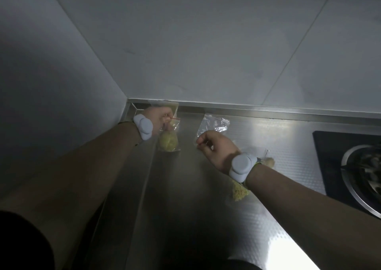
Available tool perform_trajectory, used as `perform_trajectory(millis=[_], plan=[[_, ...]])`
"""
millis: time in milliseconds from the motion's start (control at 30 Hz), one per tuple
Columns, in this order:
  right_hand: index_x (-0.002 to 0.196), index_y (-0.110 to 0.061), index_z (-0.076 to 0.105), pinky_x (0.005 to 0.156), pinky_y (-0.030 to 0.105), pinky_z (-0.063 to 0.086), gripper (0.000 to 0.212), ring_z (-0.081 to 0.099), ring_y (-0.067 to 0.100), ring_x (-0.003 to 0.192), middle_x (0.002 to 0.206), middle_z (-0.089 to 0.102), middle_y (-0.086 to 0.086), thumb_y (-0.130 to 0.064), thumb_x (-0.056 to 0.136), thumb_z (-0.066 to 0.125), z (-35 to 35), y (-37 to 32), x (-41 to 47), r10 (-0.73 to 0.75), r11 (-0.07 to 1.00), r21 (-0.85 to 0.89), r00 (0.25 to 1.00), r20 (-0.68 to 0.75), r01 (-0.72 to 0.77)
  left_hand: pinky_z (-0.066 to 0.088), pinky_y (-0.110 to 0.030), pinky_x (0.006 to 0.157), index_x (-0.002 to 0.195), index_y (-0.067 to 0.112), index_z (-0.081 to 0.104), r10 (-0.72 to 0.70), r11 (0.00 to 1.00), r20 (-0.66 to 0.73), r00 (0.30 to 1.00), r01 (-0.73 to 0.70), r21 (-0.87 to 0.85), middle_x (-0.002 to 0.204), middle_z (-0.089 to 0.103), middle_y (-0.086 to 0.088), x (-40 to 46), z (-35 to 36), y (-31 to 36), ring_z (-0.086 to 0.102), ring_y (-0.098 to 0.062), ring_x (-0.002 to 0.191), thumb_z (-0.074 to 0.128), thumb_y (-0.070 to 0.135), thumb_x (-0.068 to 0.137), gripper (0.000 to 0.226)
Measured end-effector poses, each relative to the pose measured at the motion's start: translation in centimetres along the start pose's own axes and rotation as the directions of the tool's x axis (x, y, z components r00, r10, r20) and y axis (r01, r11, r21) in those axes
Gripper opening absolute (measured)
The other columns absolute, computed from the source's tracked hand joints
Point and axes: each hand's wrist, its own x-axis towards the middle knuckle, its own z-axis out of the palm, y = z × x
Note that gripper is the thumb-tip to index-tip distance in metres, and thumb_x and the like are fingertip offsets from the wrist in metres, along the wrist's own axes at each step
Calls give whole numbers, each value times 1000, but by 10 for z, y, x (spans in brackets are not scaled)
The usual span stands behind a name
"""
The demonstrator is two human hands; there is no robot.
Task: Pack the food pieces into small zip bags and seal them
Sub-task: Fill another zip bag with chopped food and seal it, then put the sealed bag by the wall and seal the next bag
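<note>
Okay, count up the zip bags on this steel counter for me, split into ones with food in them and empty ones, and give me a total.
Zip bags with food: 3 (held by the left hand; under the right wrist; behind that wrist)
Empty zip bags: 1, pinched by the right hand
Total: 4

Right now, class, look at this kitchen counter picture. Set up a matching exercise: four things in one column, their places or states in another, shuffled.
Things:
1. filled bag
2. empty bag
3. stove burner
4. loose yellow food

States:
A. on the counter under the right wrist
B. pinched by the right hand
C. far right
D. held by the left hand

Pairs: 1-D, 2-B, 3-C, 4-A
</note>
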Motion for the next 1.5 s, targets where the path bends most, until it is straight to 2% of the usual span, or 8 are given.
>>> perform_trajectory(millis=[133,433,567,733,1033,1167,1367,1500], plan=[[99,-16,64,66,5,33,14,54,12,80,96,58,-2,-14,88,55,3,-8,13,-20,1000,8,1000,6,20,47,-28,65,88,2,62,-5,999,25,1000,4,42,81,68,-15,12,-3,-6,59,-23,71,53,4,92,9],[98,-19,64,65,8,30,15,52,9,79,96,56,-5,-14,88,54,10,-10,27,4,1000,17,1000,24,-4,36,-22,65,86,5,62,23,996,-6,1000,-22,91,81,70,-6,30,-2,-20,58,-19,75,54,3,91,10],[99,-18,65,63,-2,31,16,50,8,77,95,57,-5,-13,87,54,9,-7,25,3,1000,-5,999,40,-3,43,-26,69,91,6,61,-19,999,-28,999,20,27,85,70,-8,34,0,-27,59,-21,76,52,7,94,10],[100,-18,65,64,7,30,17,51,8,77,93,55,-7,-13,88,54,10,-9,24,19,1000,9,999,50,-20,47,-30,75,97,16,64,-109,993,-128,986,114,33,91,66,-3,36,1,-34,60,-24,83,62,20,89,9],[101,-16,64,69,10,32,17,53,11,82,101,62,1,-12,88,53,5,-11,16,6,1000,8,999,37,-7,43,-25,79,96,7,68,120,987,-355,927,-73,143,97,65,-11,26,-17,-6,58,-25,90,63,-3,77,22],[99,-18,64,72,13,36,14,56,13,85,103,63,1,-14,89,55,0,-6,6,38,999,4,999,29,-38,39,-17,77,93,8,68,191,981,-322,927,-174,81,91,66,-6,16,-5,19,56,-14,80,61,-6,74,25],[83,-27,59,69,12,36,13,57,12,80,94,60,-7,-15,87,56,-11,7,-22,61,998,12,998,-29,-61,46,-26,79,92,13,69,186,982,-266,946,-179,51,89,66,-2,-6,39,48,59,-17,81,60,-3,75,25],[91,-21,62,72,19,39,12,54,10,80,93,58,-7,-14,87,53,-18,25,-45,107,994,-27,992,-60,-109,46,-24,76,90,19,69,212,977,-228,950,-204,57,85,66,3,-18,70,70,59,-15,80,64,4,76,21]])
